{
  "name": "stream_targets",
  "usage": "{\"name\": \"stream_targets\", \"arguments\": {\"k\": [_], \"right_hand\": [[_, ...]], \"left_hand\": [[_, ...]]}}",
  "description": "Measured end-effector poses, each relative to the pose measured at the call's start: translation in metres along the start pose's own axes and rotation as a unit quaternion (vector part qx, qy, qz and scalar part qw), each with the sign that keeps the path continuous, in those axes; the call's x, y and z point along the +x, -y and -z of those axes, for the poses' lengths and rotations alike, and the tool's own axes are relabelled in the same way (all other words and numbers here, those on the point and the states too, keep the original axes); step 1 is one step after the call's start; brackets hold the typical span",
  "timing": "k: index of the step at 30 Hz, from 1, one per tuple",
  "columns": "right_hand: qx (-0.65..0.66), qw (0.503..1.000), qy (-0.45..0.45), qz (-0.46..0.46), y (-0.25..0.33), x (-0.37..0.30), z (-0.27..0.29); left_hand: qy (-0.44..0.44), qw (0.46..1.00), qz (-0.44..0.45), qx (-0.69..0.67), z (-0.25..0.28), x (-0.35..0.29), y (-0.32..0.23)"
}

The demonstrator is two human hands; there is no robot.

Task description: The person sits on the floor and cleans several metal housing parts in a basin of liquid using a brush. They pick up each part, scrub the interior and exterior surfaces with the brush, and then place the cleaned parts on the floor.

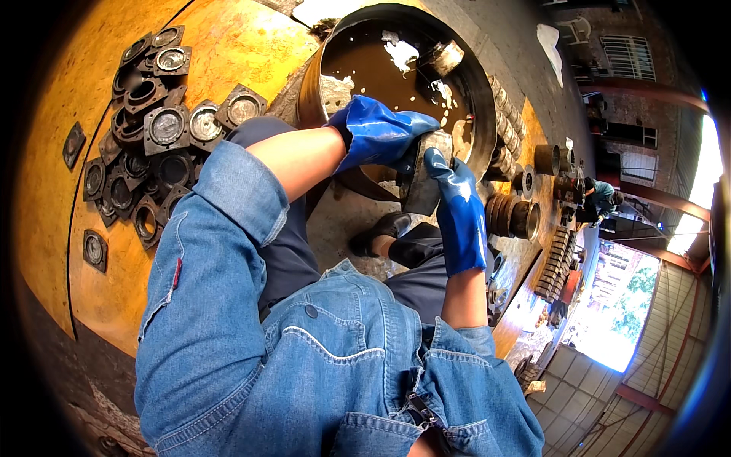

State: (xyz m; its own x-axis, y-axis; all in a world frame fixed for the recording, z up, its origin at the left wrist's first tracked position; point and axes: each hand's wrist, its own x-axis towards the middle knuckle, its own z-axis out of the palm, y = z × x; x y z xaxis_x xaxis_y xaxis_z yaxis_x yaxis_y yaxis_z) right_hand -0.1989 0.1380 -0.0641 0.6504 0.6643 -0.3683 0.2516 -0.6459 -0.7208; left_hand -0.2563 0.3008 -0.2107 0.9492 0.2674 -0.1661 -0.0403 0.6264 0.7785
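Observation:
Both my hands wear blue rubber gloves and meet at the near rim of a round metal tub [311,95] with brown liquid in it. Between them is a flat-sided grey metal part [421,190], tilted, with its lower end over the floor. My left hand [381,135] closes round its upper left side. My right hand [459,209] grips it from the right, thumb pressed on top. Glove fingers hide much of the part, so its full shape cannot be made out. Pale scraps and a cylindrical metal piece [444,58] sit in the liquid.
Square metal flanges [166,126] with round openings lie heaped on a yellow surface [251,38] at left. Ribbed metal cylinders [512,216] and stacked rings stand at right. My shoe [381,232] is below the tub. Another person [601,196] works far right.

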Motion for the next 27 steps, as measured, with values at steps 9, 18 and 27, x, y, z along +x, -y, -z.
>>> {"name": "stream_targets", "arguments": {"k": [9, 18, 27], "right_hand": [[0.013, 0.999, -0.046, 0.014, 0.012, -0.016, -0.009], [-0.035, 0.999, -0.017, -0.007, 0.009, -0.006, -0.001], [-0.03, 0.999, -0.018, -0.012, 0.014, -0.008, -0.002]], "left_hand": [[-0.02, 0.997, 0.06, -0.048, -0.011, -0.008, -0.014], [-0.017, 0.997, 0.058, -0.049, -0.009, -0.002, -0.009], [-0.007, 0.997, 0.051, -0.055, -0.005, 0.006, -0.001]]}}
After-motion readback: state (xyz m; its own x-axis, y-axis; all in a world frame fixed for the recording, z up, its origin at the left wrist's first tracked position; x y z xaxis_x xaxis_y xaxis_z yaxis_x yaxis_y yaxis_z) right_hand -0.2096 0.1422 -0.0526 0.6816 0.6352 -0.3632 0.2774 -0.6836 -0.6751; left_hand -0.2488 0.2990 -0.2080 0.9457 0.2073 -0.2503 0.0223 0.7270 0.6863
